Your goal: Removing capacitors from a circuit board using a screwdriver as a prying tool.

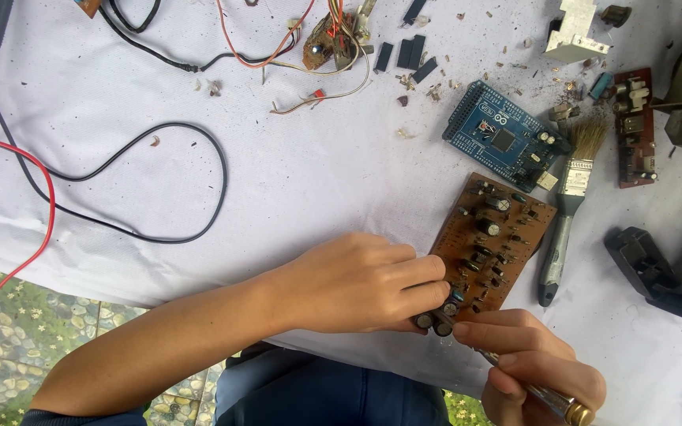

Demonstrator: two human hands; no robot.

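Head view: work at the near edge of a brown rectangular circuit board [492, 244] on the white cloth [317, 173]

The left hand [357, 284] pinches small dark cylindrical capacitors [434, 321] at the board's lower corner; the right hand [530, 355] is closed around a thin metal tool with brass end [550, 401], tip hidden near them. I judge a component is being worked on; next needs a steady tip
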